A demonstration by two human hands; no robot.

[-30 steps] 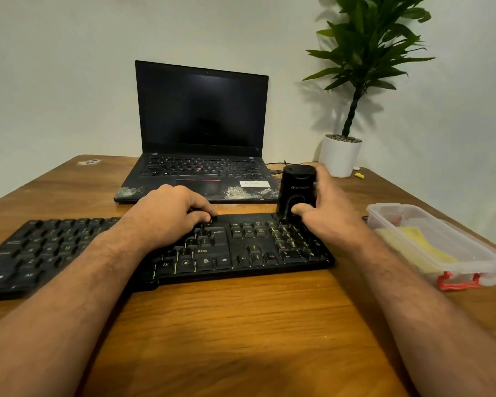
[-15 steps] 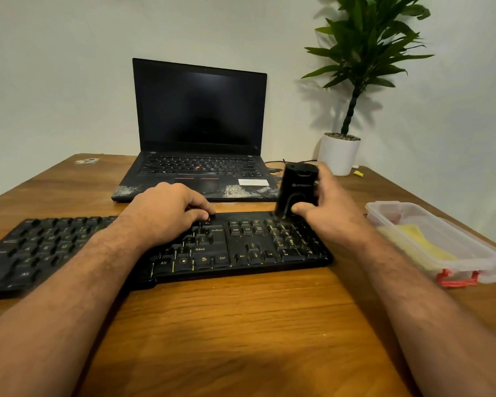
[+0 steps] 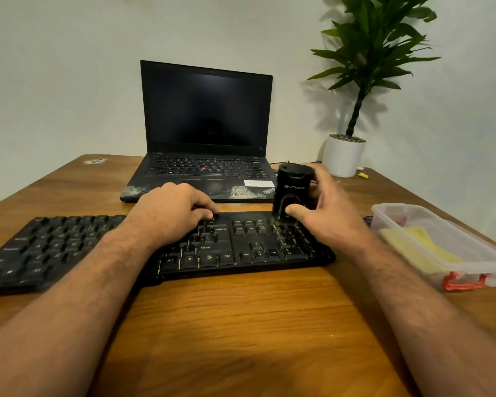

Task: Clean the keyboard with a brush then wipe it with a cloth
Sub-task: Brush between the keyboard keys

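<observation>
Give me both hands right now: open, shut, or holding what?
Left hand: open, holding nothing, fingers resting on the keyboard.
Right hand: grip closed round the black brush, standing on the keyboard's right end.

Keyboard [image 3: 69, 247] — left end beyond the frame

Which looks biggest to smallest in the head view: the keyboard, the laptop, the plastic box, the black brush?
1. Keyboard, widest, though it is nearer the camera than the laptop.
2. Laptop.
3. Plastic box.
4. Black brush, held by the right hand.
</observation>
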